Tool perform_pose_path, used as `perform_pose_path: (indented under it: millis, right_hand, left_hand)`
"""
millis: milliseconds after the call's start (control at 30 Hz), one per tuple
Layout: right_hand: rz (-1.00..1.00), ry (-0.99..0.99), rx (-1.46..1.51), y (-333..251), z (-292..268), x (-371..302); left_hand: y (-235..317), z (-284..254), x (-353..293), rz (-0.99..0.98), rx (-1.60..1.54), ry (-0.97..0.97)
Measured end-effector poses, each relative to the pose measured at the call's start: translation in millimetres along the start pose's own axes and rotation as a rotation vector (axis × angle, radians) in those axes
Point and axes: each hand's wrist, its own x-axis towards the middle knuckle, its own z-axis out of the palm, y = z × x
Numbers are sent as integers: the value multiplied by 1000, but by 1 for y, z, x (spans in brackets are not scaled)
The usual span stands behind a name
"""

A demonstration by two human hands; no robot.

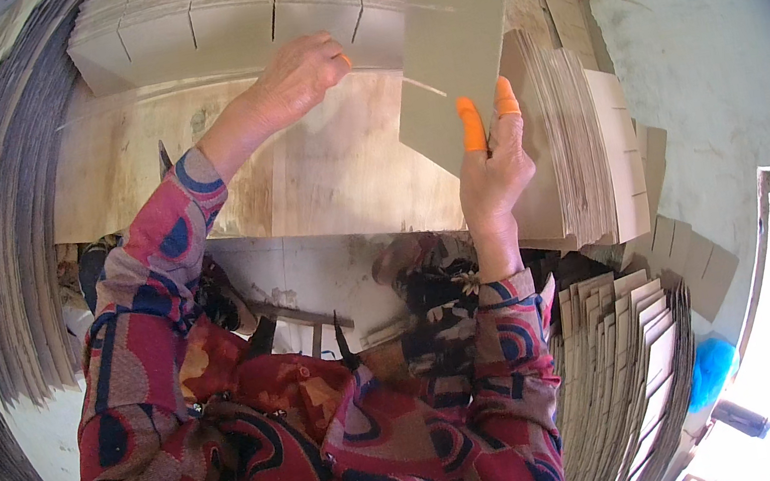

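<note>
Both hands are working above the desk: the right hand (497, 167) is gripping a long, flat, grey-brown cardboard strip (460, 17) near its lower end, with bright orange finger covers (471, 126) showing on two digits, while the left hand (299, 78) is hovering apart from it, its fingers curling in, and whether they are pinching anything I cannot tell. The strip is standing tilted up in the right hand, rising past the upper edge of the view, with narrow slits running in from its left edge. It is probably weighing very little and staying fairly stiff along its length, but the slits are likely making weak spots where it could be bending or tearing. Its matte face is looking dry rather than slippery, and the covers are probably adding grip. Solid board near the lower end, clear of the slits, is offering the safest hold. Beneath the hands, a pale wooden desk (323, 170) is carrying a long row of slitted grey cardboard pieces (173, 47) along its far side and an upright bundle of cardboard sheets (571, 141) at the right. Further out, a tall grey cardboard stack (29, 216) is standing at the left, and more slitted cardboard pieces (615, 355) are leaning together at the lower right.
</note>
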Motion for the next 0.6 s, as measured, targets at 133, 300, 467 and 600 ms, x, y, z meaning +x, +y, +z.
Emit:
perform_pose_path:
  millis: [133,300,467,600]
  right_hand:
    - [-6,-9,-34,0,-1,-1]
    - [38,-29,-1,1,-2,-2]
    - [-11,-41,-69,11,6,-8]
    - [-81,-112,-49,13,15,-11]
  left_hand:
    - [18,-5,-2,28,20,20]
    - [21,-10,-6,18,42,-19]
    - [38,-16,-1,55,-71,52]
    - [61,-25,-1,106,-154,139]
